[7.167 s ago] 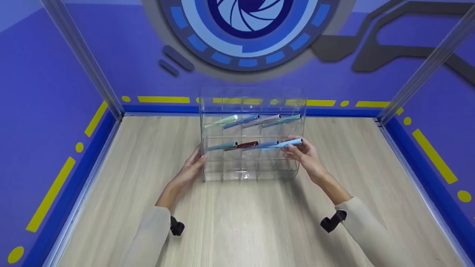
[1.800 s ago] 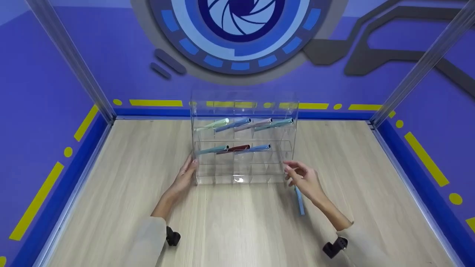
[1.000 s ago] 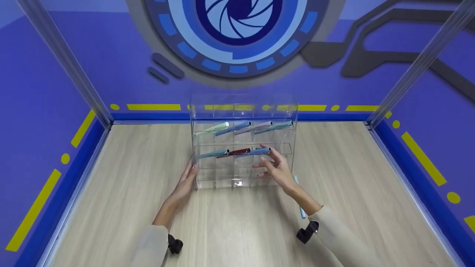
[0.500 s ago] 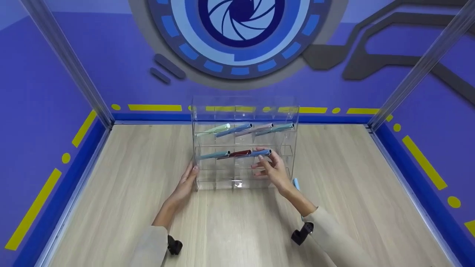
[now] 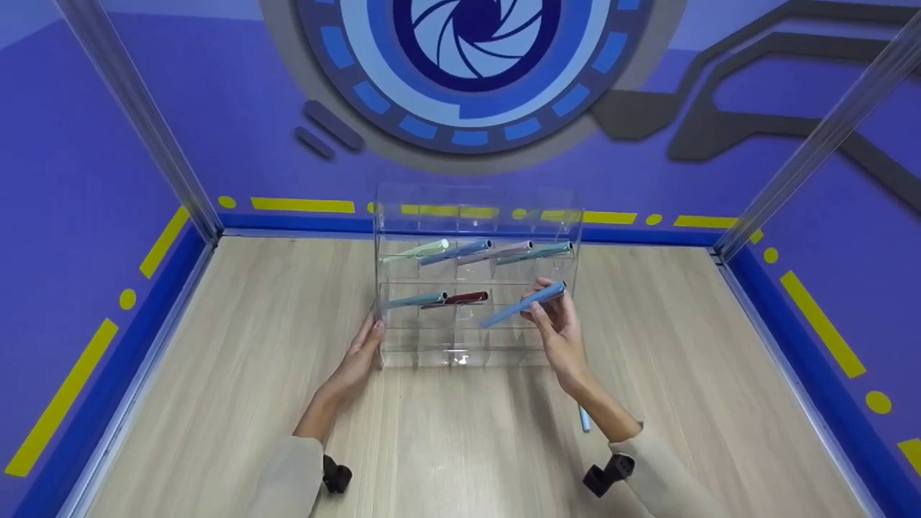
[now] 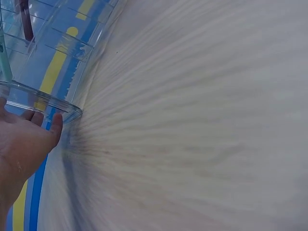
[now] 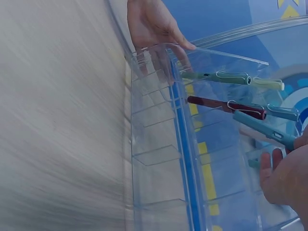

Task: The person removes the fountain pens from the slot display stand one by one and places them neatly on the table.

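A clear acrylic rack (image 5: 575, 237) stands at mid-table, with several pens lying in its compartments. Its upper row holds pens in mint, blue, pink and teal (image 5: 536, 251). The middle row holds a teal pen (image 5: 417, 298) and a dark red pen (image 5: 464, 297). My right hand (image 5: 543, 302) pinches a blue pen (image 5: 514, 310), tilted in front of the rack's right side; the right wrist view shows the same blue pen (image 7: 262, 129) at my fingers. My left hand (image 5: 370, 338) rests against the rack's lower left edge (image 6: 43, 101), fingers straight.
A light blue pen (image 5: 583, 419) lies on the wooden table behind my right forearm, partly hidden. Blue walls with yellow marks and two metal posts enclose the table. The rack's bottom row looks bare.
My right hand left the light blue pen on the table, reached to the middle row, gripped the blue pen there and drew it out to the right. The left hand stayed.
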A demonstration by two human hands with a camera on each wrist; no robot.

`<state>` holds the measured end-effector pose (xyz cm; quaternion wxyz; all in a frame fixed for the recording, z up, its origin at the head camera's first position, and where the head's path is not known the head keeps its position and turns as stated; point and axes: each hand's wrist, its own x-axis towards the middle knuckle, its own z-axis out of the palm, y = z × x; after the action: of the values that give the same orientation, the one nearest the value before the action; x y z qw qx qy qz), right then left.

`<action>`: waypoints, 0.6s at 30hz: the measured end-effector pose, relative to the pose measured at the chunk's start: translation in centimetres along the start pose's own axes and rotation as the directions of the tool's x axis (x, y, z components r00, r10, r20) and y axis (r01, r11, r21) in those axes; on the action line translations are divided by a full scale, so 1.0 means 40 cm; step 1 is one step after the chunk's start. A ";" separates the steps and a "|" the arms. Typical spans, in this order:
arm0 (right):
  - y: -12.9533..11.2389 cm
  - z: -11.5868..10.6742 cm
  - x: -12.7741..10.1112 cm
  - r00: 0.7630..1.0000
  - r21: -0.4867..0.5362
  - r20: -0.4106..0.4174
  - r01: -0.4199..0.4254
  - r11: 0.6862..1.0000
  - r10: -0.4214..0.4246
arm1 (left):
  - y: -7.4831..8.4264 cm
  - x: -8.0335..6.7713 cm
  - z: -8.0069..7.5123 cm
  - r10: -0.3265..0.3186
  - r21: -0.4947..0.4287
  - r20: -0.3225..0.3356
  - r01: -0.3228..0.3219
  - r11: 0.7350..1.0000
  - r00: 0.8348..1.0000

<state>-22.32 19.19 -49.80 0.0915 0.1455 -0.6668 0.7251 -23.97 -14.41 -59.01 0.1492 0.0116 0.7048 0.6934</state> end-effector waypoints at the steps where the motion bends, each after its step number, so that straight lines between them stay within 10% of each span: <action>1: -0.003 -0.004 -0.001 1.000 0.005 0.004 -0.003 1.000 0.003 | 0.000 0.000 -0.001 0.003 -0.002 0.004 -0.003 1.000 1.000; 18: -0.002 -0.125 -0.054 0.986 -0.110 0.026 -0.163 0.981 0.167 | -0.003 0.000 -0.005 -0.022 0.007 0.009 0.022 1.000 1.000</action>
<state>-20.72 24.30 -50.78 0.0271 0.0975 -0.7160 0.6907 -23.98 -14.63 -59.12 0.1598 0.0075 0.7068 0.6891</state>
